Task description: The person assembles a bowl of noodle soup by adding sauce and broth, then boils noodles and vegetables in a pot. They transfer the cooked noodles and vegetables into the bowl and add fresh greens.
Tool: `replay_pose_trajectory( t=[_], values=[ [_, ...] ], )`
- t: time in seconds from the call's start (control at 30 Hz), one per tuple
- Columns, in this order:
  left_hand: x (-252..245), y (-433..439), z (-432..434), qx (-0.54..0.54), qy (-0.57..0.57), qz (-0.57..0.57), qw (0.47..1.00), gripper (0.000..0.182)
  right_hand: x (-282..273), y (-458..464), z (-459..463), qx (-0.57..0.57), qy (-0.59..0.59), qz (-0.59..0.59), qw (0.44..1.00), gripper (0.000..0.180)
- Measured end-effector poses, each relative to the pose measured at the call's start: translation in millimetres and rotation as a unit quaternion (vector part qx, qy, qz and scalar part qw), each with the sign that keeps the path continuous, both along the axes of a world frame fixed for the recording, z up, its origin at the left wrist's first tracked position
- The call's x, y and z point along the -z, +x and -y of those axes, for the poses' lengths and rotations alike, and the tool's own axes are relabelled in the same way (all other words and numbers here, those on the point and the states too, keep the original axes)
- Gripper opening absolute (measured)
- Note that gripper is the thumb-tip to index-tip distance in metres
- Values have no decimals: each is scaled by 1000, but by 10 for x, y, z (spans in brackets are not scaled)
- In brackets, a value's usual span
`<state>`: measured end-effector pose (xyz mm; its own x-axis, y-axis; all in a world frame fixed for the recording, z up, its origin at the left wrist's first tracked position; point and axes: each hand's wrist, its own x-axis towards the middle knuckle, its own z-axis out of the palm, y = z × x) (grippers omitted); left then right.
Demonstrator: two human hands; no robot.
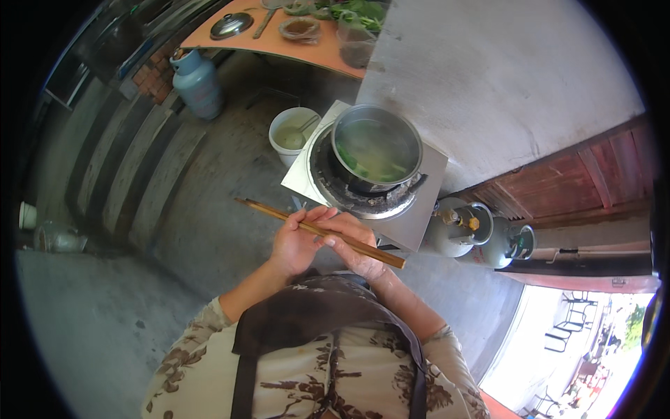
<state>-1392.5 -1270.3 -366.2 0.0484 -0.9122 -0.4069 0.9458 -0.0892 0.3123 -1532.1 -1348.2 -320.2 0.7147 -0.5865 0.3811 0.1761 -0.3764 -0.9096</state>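
Observation:
A pair of wooden chopsticks [377, 253] lies crosswise in front of my chest, in both hands. My left hand [294, 243] has its thumb over the sticks nearer their thin ends, which point left. Closer to the thick ends, my right hand [358, 243] holds them between thumb and fingers. Just beyond my hands a deep metal pot [413, 157] stands on a round gas burner [324, 180]. Cloudy, steaming liquid [374, 139] fills much of it, with green leafy vegetables [352, 160] near its left side. The burner sits in a metal stove top [400, 228].
A white bucket [288, 152] with liquid and a ladle-like utensil stands left of the stove. Gas cylinders [445, 235] are at the right, another [198, 86] at upper left near concrete steps [152, 178]. An orange table [256, 50] bears a pot lid [231, 25] and greens [361, 13].

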Motion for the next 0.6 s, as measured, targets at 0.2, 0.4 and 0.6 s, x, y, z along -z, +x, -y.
replay_pose_trajectory(
  t=[0.2,0.4,0.6],
  values=[
    [-87,155,-123,103,-40,100,989,49,-132,-76,168,74,219,-24,973,25],
    [297,627,-566,61,103,260,958,39,-126,-655,1190,331,170,19,928,28],
    [810,988,-1308,-104,316,224,916,25,648,-580,1842,416,181,-209,866,26]
  ],
)
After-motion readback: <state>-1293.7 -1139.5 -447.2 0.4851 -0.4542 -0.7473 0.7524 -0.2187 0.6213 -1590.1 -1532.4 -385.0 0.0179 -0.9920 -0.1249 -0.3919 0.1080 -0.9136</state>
